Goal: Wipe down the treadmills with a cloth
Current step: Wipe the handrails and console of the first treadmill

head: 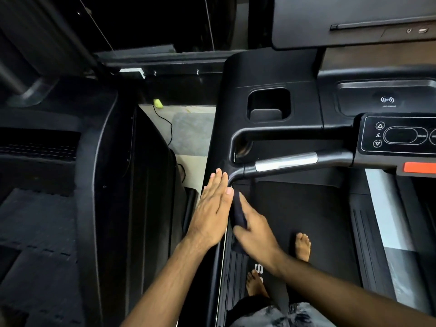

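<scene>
**Cloth against the treadmill's left rail**

We stood barefoot on the treadmill (295,208) belt, facing its console. Our right hand (253,230) gripped a dark cloth (238,212), fingers curled round its lower part, so the cloth stood up past the fingertips and lay against the inner side of the left side rail (218,142), just below the corner where the handlebar (286,161) bends. Our left hand (212,208) lay flat on top of that rail, fingers straight and together, holding nothing, its thumb touching the cloth's upper end.
</scene>
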